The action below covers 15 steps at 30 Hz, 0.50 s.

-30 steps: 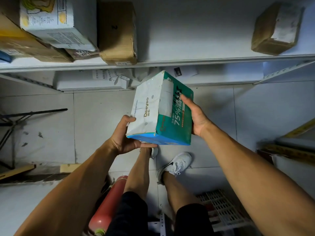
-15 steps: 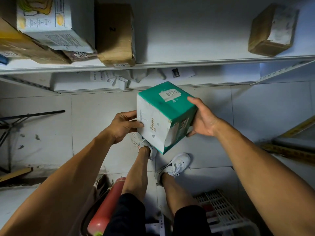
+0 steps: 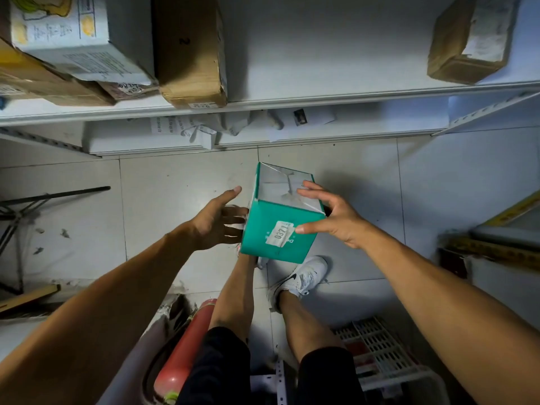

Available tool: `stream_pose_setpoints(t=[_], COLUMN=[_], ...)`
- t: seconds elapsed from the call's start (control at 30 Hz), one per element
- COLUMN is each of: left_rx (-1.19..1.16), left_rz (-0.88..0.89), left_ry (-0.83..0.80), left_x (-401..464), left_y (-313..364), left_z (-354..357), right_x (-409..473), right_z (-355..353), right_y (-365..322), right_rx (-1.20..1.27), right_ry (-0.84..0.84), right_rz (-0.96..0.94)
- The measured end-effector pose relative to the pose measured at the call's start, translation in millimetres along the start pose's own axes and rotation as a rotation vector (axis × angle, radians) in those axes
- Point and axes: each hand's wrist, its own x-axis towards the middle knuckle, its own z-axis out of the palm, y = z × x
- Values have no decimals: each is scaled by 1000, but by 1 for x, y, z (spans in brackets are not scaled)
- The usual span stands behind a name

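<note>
A white shelf (image 3: pixel 321 97) runs across the far side, carrying a white printed box (image 3: pixel 76 33) at far left, a brown cardboard box (image 3: pixel 190 51) marked 2 just beside it, and a smaller brown box (image 3: pixel 467 39) well apart at far right. Loose papers (image 3: pixel 187 128) lie on the level beneath. On the tiled floor (image 3: pixel 175 185), a black metal stand (image 3: pixel 35 200) sits left, a red fire extinguisher (image 3: pixel 187 349) near, and a white slatted rack (image 3: pixel 382 349) near right.

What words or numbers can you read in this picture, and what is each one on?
"0371": white sticker on the green box.
"2": brown cardboard box on the shelf.
Print on the white printed box and on the papers under the shelf: too small to read.
</note>
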Motion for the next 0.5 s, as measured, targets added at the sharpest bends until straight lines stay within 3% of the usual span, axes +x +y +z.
stream_pose_setpoints(t=[0.07, 0.23, 0.37, 0.5], left_rx=[13, 28, 62, 215], left_rz=[-27, -61, -29, 150], left_ry=[17, -41, -10, 103], left_x=[4, 11, 14, 19], left_y=[-6, -9, -1, -2], left_z=[2, 6, 23, 54], right_x=[-2, -7, -7, -7], right_z=[2, -6, -9, 1], right_y=[1, 7, 15, 16], right_rx=[-74, 48, 41, 93], right_ry=[-14, -56, 123, 293], right_rz=[-56, 0, 13, 105])
